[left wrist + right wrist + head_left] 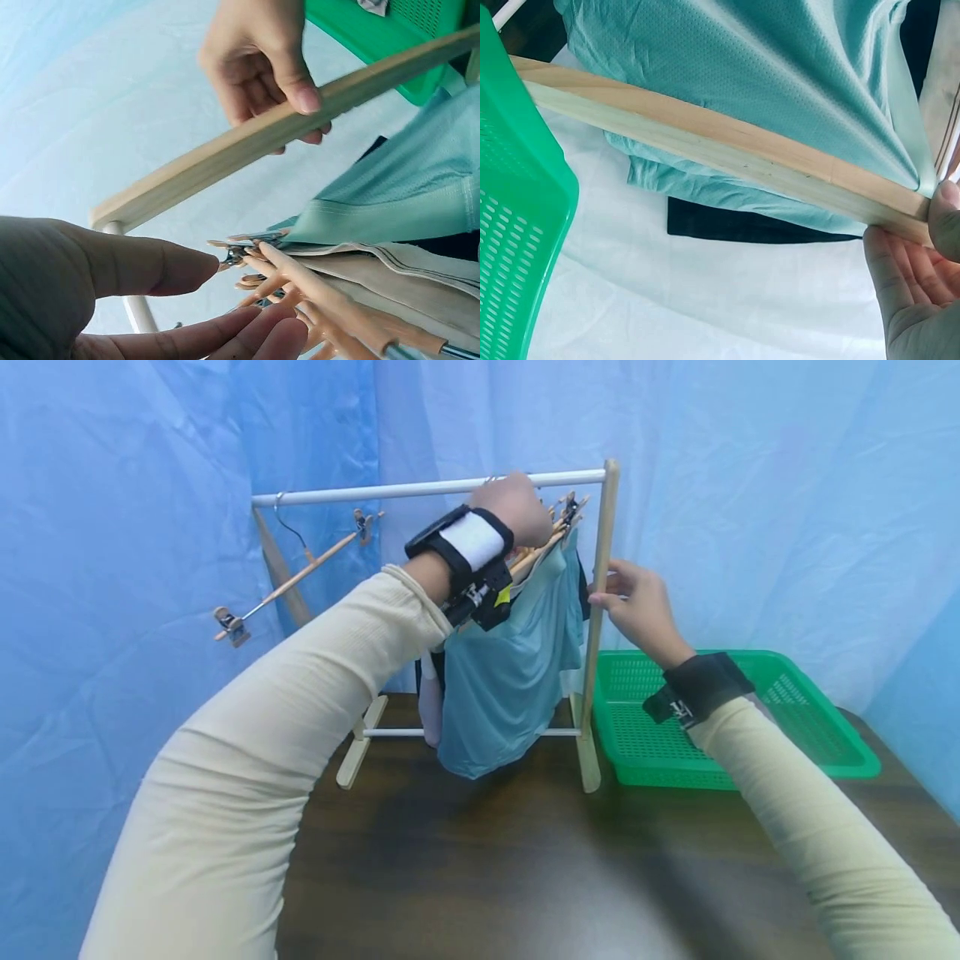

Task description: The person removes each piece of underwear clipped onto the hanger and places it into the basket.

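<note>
A small clothes rack with a white top rod [390,491] stands on the table. My left hand [513,510] is at the rod, above several wooden clip hangers [322,292] bunched at its right end. In the left wrist view its thumb and fingers are apart, close to the hangers, with nothing visibly pinched. A teal garment [502,693] hangs at the front of the bunch, with beige and dark cloth beside it. My right hand [645,610] grips the rack's right wooden post [602,552], thumb on one side and fingers on the other.
A bare clip hanger [315,562] hangs tilted at the rod's left end. To the right of the rack, a green plastic basket [862,752] sits on the dark wooden table [480,877]; a bit of greyish cloth [373,6] shows in it. Blue-white sheeting [750,485] hangs behind.
</note>
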`<control>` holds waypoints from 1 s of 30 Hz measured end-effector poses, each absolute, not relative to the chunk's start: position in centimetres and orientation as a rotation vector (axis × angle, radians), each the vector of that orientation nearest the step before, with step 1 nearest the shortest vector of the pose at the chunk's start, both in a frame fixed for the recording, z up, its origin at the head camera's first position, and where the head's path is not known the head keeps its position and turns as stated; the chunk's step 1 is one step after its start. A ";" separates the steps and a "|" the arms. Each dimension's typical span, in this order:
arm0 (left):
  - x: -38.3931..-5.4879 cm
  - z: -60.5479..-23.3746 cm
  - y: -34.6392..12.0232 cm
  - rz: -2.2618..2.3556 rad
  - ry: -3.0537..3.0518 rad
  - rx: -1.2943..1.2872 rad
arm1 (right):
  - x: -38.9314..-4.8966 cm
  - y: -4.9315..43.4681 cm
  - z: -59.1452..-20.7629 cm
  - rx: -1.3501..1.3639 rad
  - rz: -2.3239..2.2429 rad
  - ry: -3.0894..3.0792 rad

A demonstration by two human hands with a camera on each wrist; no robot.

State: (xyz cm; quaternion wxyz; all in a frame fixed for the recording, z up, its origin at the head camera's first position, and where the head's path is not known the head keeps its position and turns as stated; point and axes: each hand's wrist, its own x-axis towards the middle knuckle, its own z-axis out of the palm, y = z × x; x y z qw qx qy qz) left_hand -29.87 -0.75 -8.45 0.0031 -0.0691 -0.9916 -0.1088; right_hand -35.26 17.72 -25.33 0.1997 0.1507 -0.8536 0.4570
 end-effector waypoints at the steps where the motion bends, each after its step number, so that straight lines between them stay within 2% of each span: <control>1: -30.0 -8.7 -0.6 -0.291 -3.091 -0.218 | -35.2 17.7 -25.3 0.423 1.279 -2.385; 9: -29.9 -10.3 -0.1 -0.078 -3.075 -0.209 | -35.1 17.6 -25.3 0.420 1.272 -2.389; 19: -30.2 -11.5 -0.2 -0.161 -3.000 -0.235 | -35.0 17.5 -25.2 0.413 1.275 -2.390; 30: -31.3 -11.1 -0.8 -0.157 -3.024 -0.233 | -35.1 17.3 -25.1 0.420 1.283 -2.389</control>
